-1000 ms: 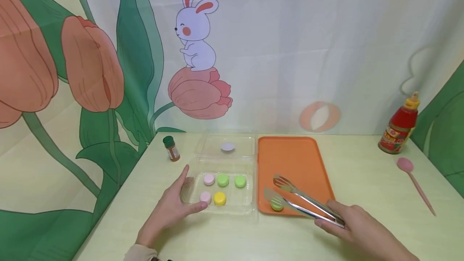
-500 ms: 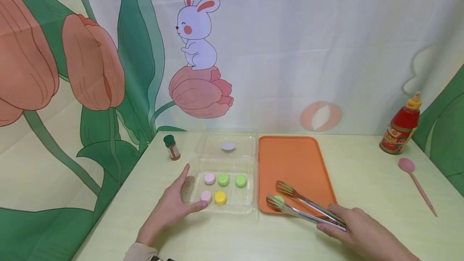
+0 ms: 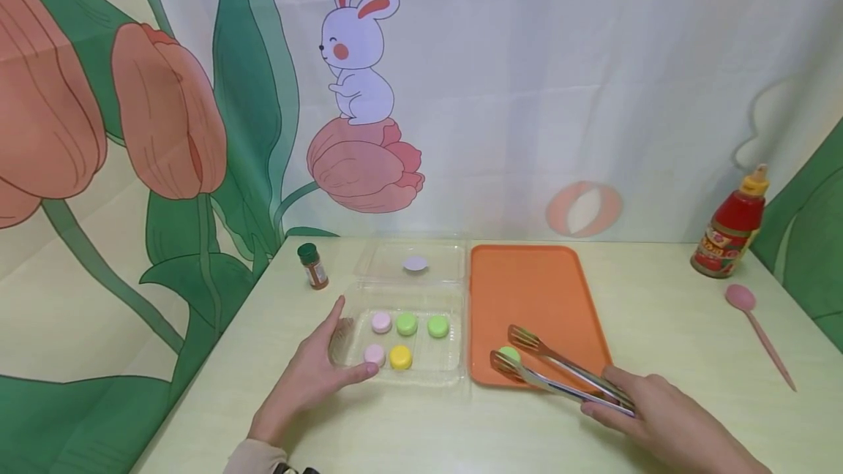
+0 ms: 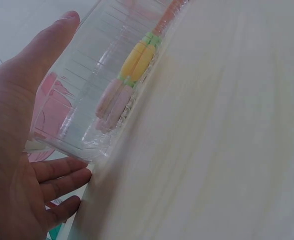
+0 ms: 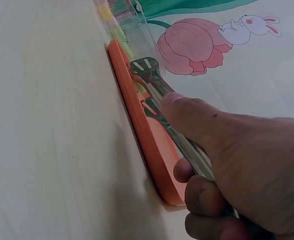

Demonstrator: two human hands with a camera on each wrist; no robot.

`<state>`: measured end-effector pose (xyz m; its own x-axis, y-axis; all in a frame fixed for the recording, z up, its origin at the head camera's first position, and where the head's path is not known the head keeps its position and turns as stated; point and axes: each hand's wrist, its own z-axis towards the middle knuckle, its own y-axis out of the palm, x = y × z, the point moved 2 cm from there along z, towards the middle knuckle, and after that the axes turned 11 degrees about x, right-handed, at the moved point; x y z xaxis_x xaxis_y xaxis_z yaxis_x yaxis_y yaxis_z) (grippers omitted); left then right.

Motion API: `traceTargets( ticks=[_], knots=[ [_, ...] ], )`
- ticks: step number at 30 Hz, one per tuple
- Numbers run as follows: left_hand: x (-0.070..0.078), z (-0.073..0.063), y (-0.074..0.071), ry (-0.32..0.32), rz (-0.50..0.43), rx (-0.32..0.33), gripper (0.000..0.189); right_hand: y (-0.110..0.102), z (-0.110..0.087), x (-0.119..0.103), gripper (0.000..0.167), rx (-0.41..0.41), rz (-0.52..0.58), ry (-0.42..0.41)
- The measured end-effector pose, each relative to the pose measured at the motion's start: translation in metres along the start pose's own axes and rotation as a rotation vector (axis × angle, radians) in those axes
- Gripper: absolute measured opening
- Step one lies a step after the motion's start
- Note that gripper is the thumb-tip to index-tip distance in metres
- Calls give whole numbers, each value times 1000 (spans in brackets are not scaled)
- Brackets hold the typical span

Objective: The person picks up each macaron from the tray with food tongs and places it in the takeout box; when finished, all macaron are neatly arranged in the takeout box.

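Observation:
A clear plastic box (image 3: 431, 364) with a raised lid holds several macarons: pink (image 3: 381, 322), yellow (image 3: 400, 357) and green (image 3: 437, 326). Around its front left corner lies my left hand (image 3: 306, 375), thumb along the front wall and fingers spread by the left side, touching it. My right hand (image 3: 665, 412) grips metal tongs (image 3: 552, 385), their ends apart over the orange tray (image 3: 530, 287). One green macaron (image 3: 510, 353) on the tray sits between the tong ends, partly hidden. Whether both ends touch it, I cannot tell.
A small green-capped shaker (image 3: 312, 268) stands at the back left. On the right are a red sauce bottle (image 3: 727, 229) and a pink spoon (image 3: 757, 331). A printed curtain (image 3: 487, 93) hangs behind the table. A pale oval (image 3: 416, 263) shows at the lid.
My right hand and the tongs have shifted slightly right. The green macaron on the tray has moved a little right and away from the front edge. My left hand stays in place.

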<state>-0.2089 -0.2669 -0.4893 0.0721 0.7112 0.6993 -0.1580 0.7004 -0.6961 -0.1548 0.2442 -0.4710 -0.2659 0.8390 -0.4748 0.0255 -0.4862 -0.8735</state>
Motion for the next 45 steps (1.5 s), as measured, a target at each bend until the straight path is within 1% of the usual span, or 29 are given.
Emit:
traceTargets(
  ticks=[3,9,15,19,22,26,28,32,36,40,45],
  knots=[
    [0,0,0,-1,2,2,138,0,0,0,39,0,-3,-14],
    [0,0,1,13,-7,0,138,1,2,1,38,-60,10,62],
    [1,-1,0,18,-20,1,139,1,4,-1,34,-78,35,52],
    [1,-2,-1,22,-18,2,139,0,5,-2,34,-83,37,79],
    [1,-2,-1,21,-15,1,138,-2,4,-1,31,-50,36,25],
    [1,-2,-1,21,-13,0,137,-7,2,-3,27,43,25,-113],
    [1,-2,-1,24,-15,0,137,-10,2,-5,25,80,31,-155],
    [-1,-2,-1,29,-22,2,138,-17,7,-12,21,115,38,-200],
    [-2,-1,-1,30,-25,3,138,-26,15,-24,20,148,51,-249],
    [-3,-1,0,29,-28,2,138,-33,25,-41,25,146,66,-286],
    [-3,-1,0,23,-17,1,139,-34,41,-62,30,96,84,-325]
  ],
)
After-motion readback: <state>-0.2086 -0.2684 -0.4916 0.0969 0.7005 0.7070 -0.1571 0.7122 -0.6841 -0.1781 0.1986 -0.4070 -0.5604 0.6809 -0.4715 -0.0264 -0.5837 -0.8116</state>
